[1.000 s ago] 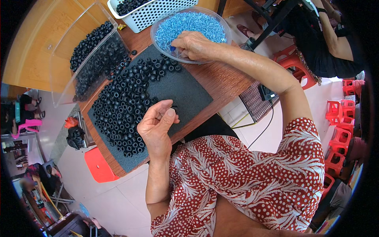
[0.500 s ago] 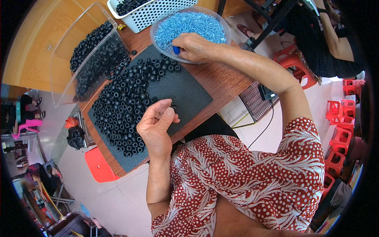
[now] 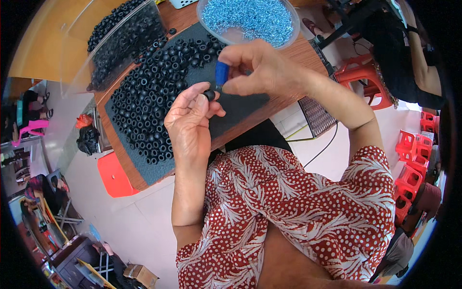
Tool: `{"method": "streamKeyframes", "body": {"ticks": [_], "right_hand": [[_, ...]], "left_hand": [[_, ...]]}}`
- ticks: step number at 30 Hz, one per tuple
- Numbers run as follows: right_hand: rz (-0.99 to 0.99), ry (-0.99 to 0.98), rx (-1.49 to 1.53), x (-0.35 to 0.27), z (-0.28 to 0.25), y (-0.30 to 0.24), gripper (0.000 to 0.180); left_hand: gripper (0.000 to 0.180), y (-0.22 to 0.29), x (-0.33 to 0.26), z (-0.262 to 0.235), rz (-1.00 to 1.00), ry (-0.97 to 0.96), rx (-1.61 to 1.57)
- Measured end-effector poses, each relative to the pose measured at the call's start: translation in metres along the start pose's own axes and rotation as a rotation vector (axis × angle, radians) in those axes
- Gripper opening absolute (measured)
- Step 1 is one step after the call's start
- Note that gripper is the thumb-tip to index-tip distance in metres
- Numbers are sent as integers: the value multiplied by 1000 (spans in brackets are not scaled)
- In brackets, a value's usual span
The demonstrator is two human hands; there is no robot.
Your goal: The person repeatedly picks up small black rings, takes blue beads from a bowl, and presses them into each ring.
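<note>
Left hand [image 3: 188, 120] pinches one black piece [image 3: 209, 94] at its fingertips, over the dark mat [image 3: 240, 108]. Right hand [image 3: 267, 70] grips a blue tool [image 3: 222, 73], thin prongs [image 3: 219, 87] down, just beside that piece; contact unclear. Black pile [image 3: 149, 101] sits left of both hands.

Blue cylindrical plastic tool [image 3: 222, 73], centre: smooth, slight sheen; thin metallic-looking pins [image 3: 219, 87] at its lower end. Small round black ring pieces [image 3: 147, 98], left of centre: rubber or plastic, cannot tell; smooth, soft gloss. Dark grey flat mat [image 3: 236, 108]: matt, finely rough. Reddish-brown desk [image 3: 310, 53]: wood-grained. Clear round tub [image 3: 236, 37], top: smooth, glossy plastic; tiny light-blue bits [image 3: 250, 17] inside, glassy, glittering. Red stool [image 3: 115, 176], lower left: smooth plastic. Red-and-white patterned garment [image 3: 288, 197]: soft, matt cloth.
</note>
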State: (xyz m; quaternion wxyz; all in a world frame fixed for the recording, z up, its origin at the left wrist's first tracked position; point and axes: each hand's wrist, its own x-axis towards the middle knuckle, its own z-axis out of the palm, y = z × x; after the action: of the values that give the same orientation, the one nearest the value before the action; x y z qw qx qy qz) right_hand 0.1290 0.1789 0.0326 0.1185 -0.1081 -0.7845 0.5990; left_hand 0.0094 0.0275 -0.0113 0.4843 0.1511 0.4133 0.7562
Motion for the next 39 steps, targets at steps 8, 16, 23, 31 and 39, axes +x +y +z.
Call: {"method": "streamKeyframes", "body": {"ticks": [8,16,23,31,39], "right_hand": [[-11,5,7,-4,12,-4,13],[178,-34,178,-3,11,-3,13],[308,-66,310,-3,15,3,17],[359,-3,405,-15,27,7,19],[395,128,611,-24,42,14,19]], "left_hand": [[24,-5,-12,5,306,10,376],[21,-2,-13,3,811,-30,1014],[20,-2,-13,2,931,-76,1129],[26,-10,-20,7,390,-42,311],[20,-18,-22,7,299,-65,213]]}}
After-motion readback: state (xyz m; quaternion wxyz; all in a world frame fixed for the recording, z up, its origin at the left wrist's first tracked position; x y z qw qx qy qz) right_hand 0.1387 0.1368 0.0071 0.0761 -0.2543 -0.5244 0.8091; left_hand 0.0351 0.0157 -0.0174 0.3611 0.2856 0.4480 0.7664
